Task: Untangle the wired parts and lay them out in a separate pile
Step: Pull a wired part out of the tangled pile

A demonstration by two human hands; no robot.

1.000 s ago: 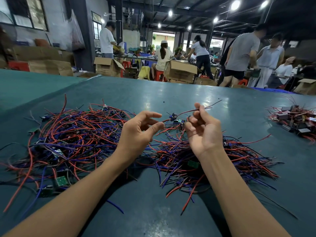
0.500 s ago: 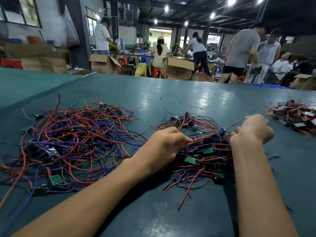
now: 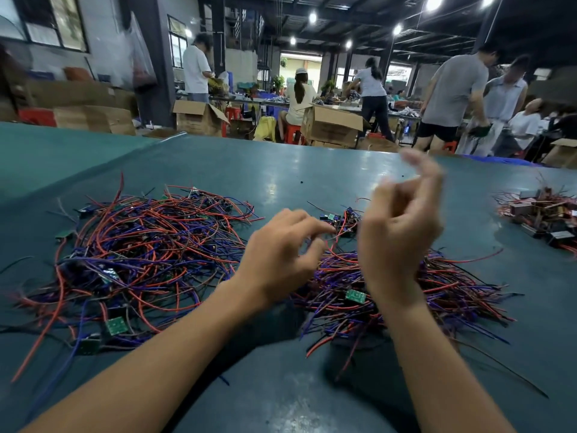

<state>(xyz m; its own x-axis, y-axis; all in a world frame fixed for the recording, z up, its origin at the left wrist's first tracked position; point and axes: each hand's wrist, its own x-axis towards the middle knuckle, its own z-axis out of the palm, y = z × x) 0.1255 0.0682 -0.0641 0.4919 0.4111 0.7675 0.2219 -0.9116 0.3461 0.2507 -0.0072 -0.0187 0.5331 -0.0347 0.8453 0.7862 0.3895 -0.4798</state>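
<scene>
Left hand (image 3: 281,257) touches the middle wire pile (image 3: 437,285), fingers relaxed; right hand (image 3: 396,235) is raised and blurred, grip unclear. Far cardboard box (image 3: 331,125) hides its contents; tabletop (image 3: 281,176) stretches beyond.

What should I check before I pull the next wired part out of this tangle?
1. Right hand free to take a part: cannot tell; it is raised over the near pile and blurred.
2. Left hand grip on a wire: cannot tell; its fingertips are at the wires, blurred.
3. Big tangle apart from the near pile: cannot tell; the left forearm covers the gap.
4. Far-right pile apart from the near pile: ok; bare table lies between them.
5. Room to lay a part out: ok; bare table beyond the piles.
</scene>
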